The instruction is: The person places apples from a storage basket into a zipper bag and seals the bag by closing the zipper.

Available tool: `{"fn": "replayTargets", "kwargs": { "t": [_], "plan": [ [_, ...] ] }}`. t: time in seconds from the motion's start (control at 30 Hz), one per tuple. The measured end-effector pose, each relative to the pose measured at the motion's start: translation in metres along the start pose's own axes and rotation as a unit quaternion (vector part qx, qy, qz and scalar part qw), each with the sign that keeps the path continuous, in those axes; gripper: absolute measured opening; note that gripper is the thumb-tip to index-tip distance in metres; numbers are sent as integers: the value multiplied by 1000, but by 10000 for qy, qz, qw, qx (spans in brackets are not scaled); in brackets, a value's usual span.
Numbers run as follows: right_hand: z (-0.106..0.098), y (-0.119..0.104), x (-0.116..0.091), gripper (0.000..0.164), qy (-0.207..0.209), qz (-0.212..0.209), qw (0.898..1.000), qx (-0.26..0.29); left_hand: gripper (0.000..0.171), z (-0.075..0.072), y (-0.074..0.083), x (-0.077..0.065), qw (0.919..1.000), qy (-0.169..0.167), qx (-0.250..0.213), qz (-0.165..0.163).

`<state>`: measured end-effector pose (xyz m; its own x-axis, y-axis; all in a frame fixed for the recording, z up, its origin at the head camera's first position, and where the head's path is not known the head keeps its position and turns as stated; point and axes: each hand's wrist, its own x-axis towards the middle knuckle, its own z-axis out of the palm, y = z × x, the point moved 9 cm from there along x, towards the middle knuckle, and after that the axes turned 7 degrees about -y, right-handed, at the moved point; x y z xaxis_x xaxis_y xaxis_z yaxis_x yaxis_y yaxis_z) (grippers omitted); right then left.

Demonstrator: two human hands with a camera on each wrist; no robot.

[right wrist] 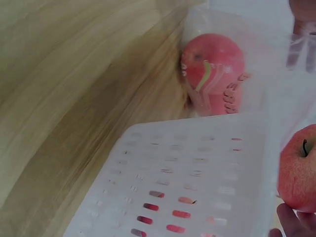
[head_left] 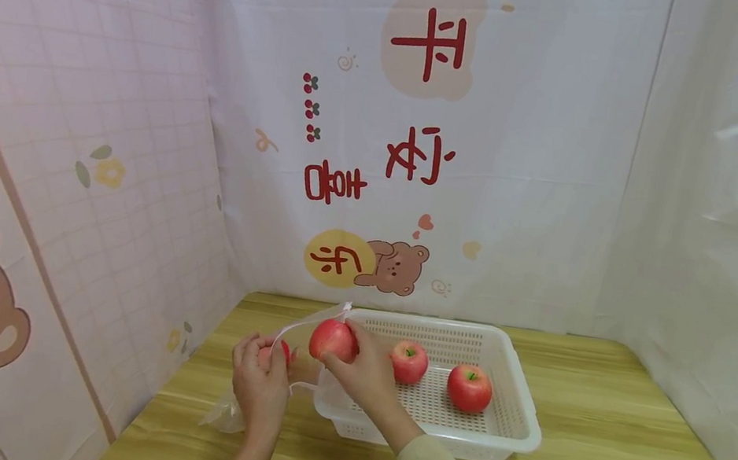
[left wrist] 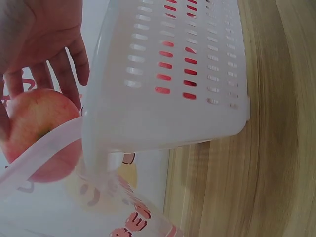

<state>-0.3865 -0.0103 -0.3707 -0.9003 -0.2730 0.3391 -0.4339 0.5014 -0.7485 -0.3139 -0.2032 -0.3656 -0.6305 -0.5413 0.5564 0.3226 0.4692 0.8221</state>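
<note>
right wrist view: held apple (right wrist: 298, 173) cropped

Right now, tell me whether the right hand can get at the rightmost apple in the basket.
Probably not yet: the right hand already holds another apple, though nothing covers the rightmost apple in the open-topped basket.

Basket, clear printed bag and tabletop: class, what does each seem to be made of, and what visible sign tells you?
White basket: probably moulded plastic, satin finish; smooth wall with evenly repeated slots.
Clear printed bag: likely thin plastic film, glossy; see-through and creased.
Tabletop: wood or wood-look laminate, smooth; the streaked grain fits either.
</note>
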Motion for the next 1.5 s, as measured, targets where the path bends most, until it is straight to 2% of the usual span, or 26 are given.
{"fn": "replayTargets", "kwargs": {
  "t": [0.2, 0.5, 0.73, 0.93, 1.17, 1.3, 1.5],
  "plan": [
    [9, -10, -2, 69, -55, -343, 9956, -873, 6, -1, 1, -2, 10000, 32, 29, 66],
    [23, -16, 2, 71, -252, -514, 9880, -1437, 6, 0, 1, -3, 10000, 1, -20, -43],
    [17, -13, 2, 75, -291, -485, 9908, -1226, 7, -2, 2, 0, 10000, 36, 62, 33],
    [6, -7, 3, 70, -175, -375, 9917, -1219, 7, -4, -1, 1, 9997, 2, 205, -112],
    [-19, 12, 2, 65, -61, -63, 9975, -706, 8, -4, 0, 3, 9998, 98, 140, -52],
    [-33, 27, 3, 63, 46, 175, 9982, -574, 8, -4, 3, 2, 9998, 139, 141, -3],
    [-53, 39, 0, 61, 181, 279, 9984, -450, 11, -3, 2, 1, 9997, 105, 220, -89]
  ]
}}
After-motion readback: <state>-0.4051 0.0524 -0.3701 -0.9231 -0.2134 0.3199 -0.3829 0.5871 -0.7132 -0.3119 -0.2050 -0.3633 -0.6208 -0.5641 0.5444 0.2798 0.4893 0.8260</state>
